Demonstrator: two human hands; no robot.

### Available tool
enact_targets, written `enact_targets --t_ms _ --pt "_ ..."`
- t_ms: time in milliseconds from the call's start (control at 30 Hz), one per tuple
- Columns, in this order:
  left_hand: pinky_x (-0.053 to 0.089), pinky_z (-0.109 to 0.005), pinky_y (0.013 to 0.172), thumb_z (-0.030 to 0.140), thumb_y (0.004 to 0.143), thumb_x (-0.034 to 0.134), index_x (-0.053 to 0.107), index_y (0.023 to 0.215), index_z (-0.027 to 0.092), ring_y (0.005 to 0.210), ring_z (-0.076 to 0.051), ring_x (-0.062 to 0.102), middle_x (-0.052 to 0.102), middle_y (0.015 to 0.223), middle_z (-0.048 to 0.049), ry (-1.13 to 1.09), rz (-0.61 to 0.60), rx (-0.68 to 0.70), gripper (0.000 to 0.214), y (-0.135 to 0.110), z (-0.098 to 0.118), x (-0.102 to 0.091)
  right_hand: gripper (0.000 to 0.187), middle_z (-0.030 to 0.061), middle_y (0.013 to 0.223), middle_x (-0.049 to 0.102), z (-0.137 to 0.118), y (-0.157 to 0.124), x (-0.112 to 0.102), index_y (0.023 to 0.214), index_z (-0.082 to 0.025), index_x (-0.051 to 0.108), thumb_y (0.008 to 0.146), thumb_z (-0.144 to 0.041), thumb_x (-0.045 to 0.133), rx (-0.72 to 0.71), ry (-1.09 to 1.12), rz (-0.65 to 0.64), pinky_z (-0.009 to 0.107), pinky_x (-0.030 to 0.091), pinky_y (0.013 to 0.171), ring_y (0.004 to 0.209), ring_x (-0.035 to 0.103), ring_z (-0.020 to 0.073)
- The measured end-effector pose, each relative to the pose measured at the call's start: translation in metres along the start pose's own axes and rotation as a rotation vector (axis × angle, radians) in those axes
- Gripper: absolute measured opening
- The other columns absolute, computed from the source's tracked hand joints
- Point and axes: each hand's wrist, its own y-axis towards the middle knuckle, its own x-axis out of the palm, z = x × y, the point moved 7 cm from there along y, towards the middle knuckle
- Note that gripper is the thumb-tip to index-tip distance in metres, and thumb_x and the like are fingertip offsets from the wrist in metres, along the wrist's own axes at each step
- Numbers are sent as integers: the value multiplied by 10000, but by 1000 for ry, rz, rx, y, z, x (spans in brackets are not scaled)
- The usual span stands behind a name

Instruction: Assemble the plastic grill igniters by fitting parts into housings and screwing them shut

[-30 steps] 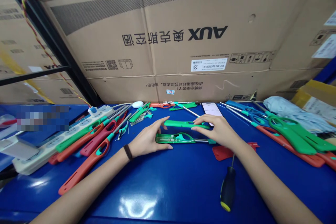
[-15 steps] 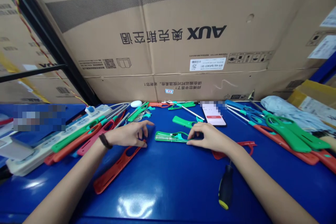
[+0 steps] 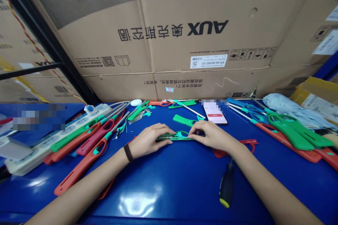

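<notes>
A green utility lighter half-shell (image 3: 169, 136), with a clear tank and teal parts inside, lies on the blue tabletop between both hands. My left hand (image 3: 153, 137) grips its left end, thumb below and fingers above. At the right end my right hand (image 3: 208, 134) pinches the handle edge with thumb and forefinger. Behind it lies another green shell piece (image 3: 182, 120). A red shell piece (image 3: 249, 143) is partly hidden by my right forearm. Closer to me is a black and yellow screwdriver (image 3: 226, 187). An orange-red lighter (image 3: 81, 169) lies left of my left forearm, which mostly covers a red shell.
On the left, a white power strip (image 3: 23, 160) has several lighters beside it. Several green, orange and blue lighters (image 3: 290, 133) are piled at right near a pale blue plastic bag (image 3: 287, 110). A phone (image 3: 215, 113) lies at the back, before a large cardboard box (image 3: 169, 3).
My left hand has moved right and closed on the left end of the green half-shell. Its forearm now uncovers the orange-red lighter and hides most of the red shell. My right hand stays put.
</notes>
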Motion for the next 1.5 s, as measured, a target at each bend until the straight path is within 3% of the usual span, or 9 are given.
enact_targets --t_ms 267,867,1500 --pt "443 -318 860 287 924 499 589 1051 234 971 -199 536 585 1054 -41 103 -21 -18 164 0 3 3 74 30 850 641 0 -1 0 808 -213 648 828 -272 608 -9 9 -11 316 435 758 883 574 197" --pt "410 -362 921 262 921 491 599 1073 231 970 -200 515 551 1028 -57 -33 -12 -32 189 1 0 5 64 18 804 629 -9 -1 1 765 -211 657 739 -160 629 -17 76 -4 306 445 736 811 576 182" --pt "429 -345 860 253 902 519 613 1054 219 932 -209 509 542 990 -60 4 -36 -39 182 2 1 5 149 -7 786 639 -15 -1 4 758 -222 661 686 -98 622 -35 145 -9 292 452 734 798 581 171"
